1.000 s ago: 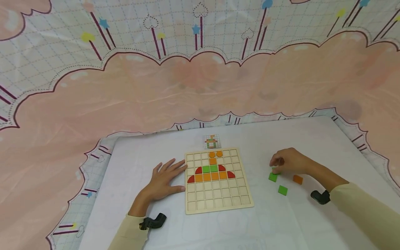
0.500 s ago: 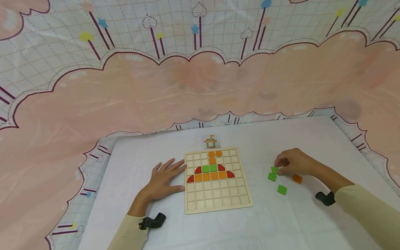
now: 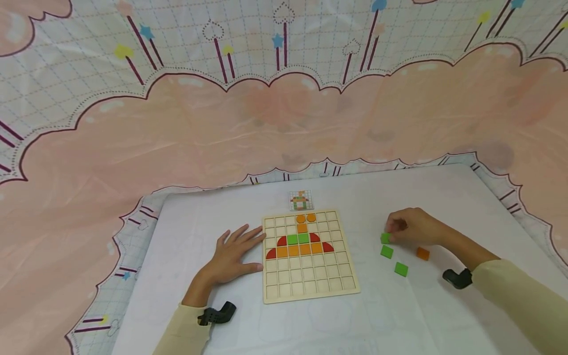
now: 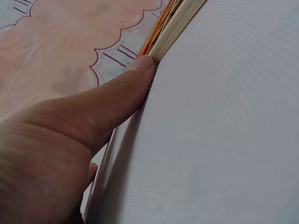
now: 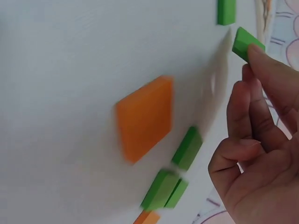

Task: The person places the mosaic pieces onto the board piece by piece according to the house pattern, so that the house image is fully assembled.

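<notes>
In the head view my right hand (image 3: pixel 416 226) is over the loose tiles right of the board. Its thumb and fingers pinch a green square tile (image 5: pixel 245 44), which stands out at the fingertips in the right wrist view. My left hand (image 3: pixel 235 253) lies spread on the table, with the thumb (image 4: pixel 112 100) and fingertips against the left edge of the wooden grid board (image 3: pixel 310 293). Several tiles sit in the board's upper squares: orange circles (image 3: pixel 306 218), orange squares (image 3: pixel 299 250), green squares (image 3: pixel 297 239) and red rounded pieces (image 3: pixel 328 247).
Near the right hand lie two loose green tiles (image 3: pixel 401 269) and an orange tile (image 3: pixel 423 254); the right wrist view shows more green tiles (image 5: pixel 188 148) beyond the hand. A small pattern card (image 3: pixel 301 200) lies behind the board. The white table (image 3: pixel 213 207) meets a patterned cloth (image 3: pixel 266 123).
My right hand shifted right, then back left, and the green tile beside its fingers has moved slightly left with the fingertips. The left hand and the board look unmoved.
</notes>
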{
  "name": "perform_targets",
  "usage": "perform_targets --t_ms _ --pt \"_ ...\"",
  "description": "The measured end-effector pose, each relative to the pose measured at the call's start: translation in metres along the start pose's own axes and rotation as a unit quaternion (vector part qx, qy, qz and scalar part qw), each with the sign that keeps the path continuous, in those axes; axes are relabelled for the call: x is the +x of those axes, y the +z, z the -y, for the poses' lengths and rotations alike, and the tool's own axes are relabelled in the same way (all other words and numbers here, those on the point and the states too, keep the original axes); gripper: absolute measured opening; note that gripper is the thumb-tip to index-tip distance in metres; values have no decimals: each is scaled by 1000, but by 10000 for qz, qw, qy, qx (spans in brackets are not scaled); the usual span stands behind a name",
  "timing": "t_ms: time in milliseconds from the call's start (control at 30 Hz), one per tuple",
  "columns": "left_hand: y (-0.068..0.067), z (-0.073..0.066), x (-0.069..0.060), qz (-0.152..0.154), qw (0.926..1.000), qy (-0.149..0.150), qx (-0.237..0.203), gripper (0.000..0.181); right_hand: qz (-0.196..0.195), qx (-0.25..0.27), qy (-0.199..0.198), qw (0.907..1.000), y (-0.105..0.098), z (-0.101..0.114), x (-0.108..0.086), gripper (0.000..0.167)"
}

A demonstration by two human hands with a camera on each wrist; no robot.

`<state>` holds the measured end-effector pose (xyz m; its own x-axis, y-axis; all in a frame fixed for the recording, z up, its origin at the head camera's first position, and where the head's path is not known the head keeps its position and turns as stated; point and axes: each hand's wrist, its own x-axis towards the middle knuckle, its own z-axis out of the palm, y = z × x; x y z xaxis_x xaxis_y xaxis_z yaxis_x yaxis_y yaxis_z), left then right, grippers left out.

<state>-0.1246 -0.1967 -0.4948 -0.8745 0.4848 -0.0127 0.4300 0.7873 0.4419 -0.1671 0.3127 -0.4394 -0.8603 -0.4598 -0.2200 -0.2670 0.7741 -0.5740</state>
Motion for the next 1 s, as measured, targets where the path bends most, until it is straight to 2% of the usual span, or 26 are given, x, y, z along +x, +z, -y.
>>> perform_targets --t_ms 200,433,567,800,1000 --pt "0 1 -1 -36 10000 8 -14 81 -76 559 -314 9979 11 15 16 9" --pt "-1 -1 -1 -11 10000 -34 -10 83 201 1066 -268 9937 31 46 35 7" --pt "-1 -2 0 15 10000 -55 -21 82 353 1360 -406 9893 43 63 44 9" --pt "-1 -3 0 -1 10000 -62 -37 83 610 1440 -361 9870 64 90 53 8" --pt "-1 -2 -1 -16 10000 -47 -3 83 767 1566 -417 9838 80 104 58 8"
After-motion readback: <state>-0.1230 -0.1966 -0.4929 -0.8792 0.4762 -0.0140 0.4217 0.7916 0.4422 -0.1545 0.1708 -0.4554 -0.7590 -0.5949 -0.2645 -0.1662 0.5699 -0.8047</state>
